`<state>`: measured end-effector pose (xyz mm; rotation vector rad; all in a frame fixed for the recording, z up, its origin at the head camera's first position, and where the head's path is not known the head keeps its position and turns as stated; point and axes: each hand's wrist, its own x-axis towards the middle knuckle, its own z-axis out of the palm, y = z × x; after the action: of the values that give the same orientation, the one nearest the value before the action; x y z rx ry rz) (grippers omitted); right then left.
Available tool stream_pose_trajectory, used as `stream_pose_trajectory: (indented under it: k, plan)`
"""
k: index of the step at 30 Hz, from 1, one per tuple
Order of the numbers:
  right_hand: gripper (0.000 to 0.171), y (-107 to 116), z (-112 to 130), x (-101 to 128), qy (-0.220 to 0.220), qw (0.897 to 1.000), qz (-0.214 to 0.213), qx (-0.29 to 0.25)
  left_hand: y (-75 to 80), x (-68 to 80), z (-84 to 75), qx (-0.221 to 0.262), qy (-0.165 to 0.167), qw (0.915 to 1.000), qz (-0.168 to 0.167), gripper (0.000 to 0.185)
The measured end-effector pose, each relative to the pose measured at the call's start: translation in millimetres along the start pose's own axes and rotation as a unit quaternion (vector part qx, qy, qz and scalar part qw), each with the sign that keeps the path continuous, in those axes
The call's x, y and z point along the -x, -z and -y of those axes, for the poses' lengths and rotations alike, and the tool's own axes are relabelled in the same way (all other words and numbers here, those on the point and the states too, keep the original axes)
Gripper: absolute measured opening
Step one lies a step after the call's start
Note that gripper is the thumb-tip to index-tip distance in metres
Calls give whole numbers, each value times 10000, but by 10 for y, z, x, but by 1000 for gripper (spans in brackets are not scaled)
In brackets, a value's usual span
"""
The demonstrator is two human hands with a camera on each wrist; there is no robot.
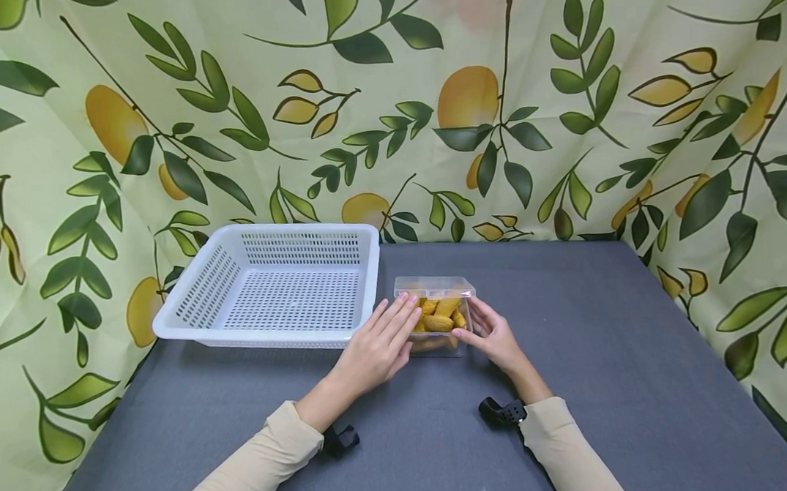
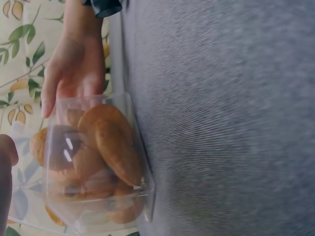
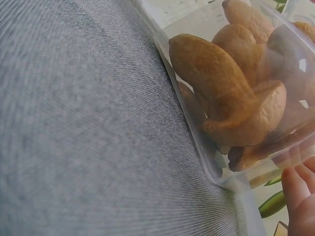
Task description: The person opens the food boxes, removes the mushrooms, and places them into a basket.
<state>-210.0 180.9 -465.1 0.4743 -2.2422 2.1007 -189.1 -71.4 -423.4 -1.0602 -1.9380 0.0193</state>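
Head view: a clear plastic box of golden-brown biscuits stands on the grey tabletop, just right of a white perforated basket; both forearms, in beige sleeves, reach forward and converge on it; the left hand lies with fingers straight and together, their tips against the box's left side near the lid; the right hand is angled inward, fingers loosely extended along the right side and thumb at the near lower corner; whether either hand truly grips or only touches cannot be told from here; a leaf-and-lemon patterned cloth hangs behind and at the sides.

Left wrist view: the box fills the lower left, biscuits piled inside against the clear wall; beyond it the right hand shows palm and straight fingers laid on the far side; a fingertip of the left hand sits at the left edge beside the box.

Right wrist view: the box rests on the tabletop, curved biscuits pressed against its wall; fingertips show at the lower right corner, beside the box's base.
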Motion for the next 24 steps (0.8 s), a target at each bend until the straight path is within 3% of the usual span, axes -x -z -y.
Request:
stream_pose_trajectory:
  k: [14, 24]
  plan:
    - [79, 25, 6, 17, 141, 9998, 121, 65, -34, -164, 90, 228, 174, 9991, -322, 58]
    - [80, 19, 7, 17, 151, 9998, 94, 115, -47, -268, 158, 219, 389, 9990, -83, 54]
